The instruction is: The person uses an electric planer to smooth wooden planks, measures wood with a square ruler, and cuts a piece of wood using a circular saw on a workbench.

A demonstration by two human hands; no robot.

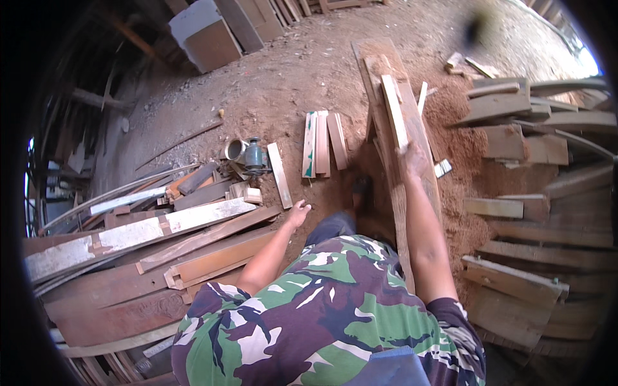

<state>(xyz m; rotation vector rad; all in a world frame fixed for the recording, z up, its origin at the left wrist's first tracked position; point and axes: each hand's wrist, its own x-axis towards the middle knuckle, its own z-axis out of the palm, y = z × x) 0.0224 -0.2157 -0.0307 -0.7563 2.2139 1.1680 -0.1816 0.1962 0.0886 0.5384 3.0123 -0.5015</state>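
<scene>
A long, worn plank bench (412, 100) runs away from me on the right. On it lies a pale wooden strip (394, 112), its near end under my right hand (414, 161). The fingers of that hand are closed round the strip. Low beside my left knee, my left hand (298, 213) holds nothing, its fingers loosely apart. Just beyond it a short light board (279, 175) lies on the ground. Several short strips (323, 145), one with green paint, lie side by side between the board and the bench.
Reddish sawdust (463, 151) is heaped along the bench's right side, beside stacked boards (515, 141). A paintbrush-like piece (443, 168) sits near my right wrist. A blue-grey jar (255, 156) and a mug (235, 150) stand by the left timber pile (193, 222). Panels (209, 42) lean far back.
</scene>
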